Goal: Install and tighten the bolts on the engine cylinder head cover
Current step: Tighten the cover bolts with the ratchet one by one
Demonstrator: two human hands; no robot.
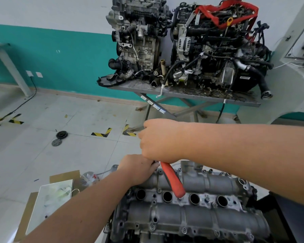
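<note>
The cover (191, 204) sits at six o'clock in the head view, with several bolts (184, 230) seated along its near edge. At its far corner, eleven o'clock, the right hand (158, 141) grips a red-handled wrench (173, 179); the left hand (139, 168) curls around the tool's head. Judged mid-tightening; remaining bolts cannot be confirmed tight.

2 hands work over 1 cylinder head cover (191, 207), the left hand (137, 169) and the right hand (158, 141), with 1 red-handled tool (173, 179) between them. The cover shows 4 round plug wells (167, 196) in a row. Bolts (184, 230) along its near edge number perhaps 5; the edge is dim. On the bench (182, 95) behind stand 2 engines (139, 37). On the floor lie 2 dark discs (62, 135) and 4 striped tape marks (102, 132).
</note>
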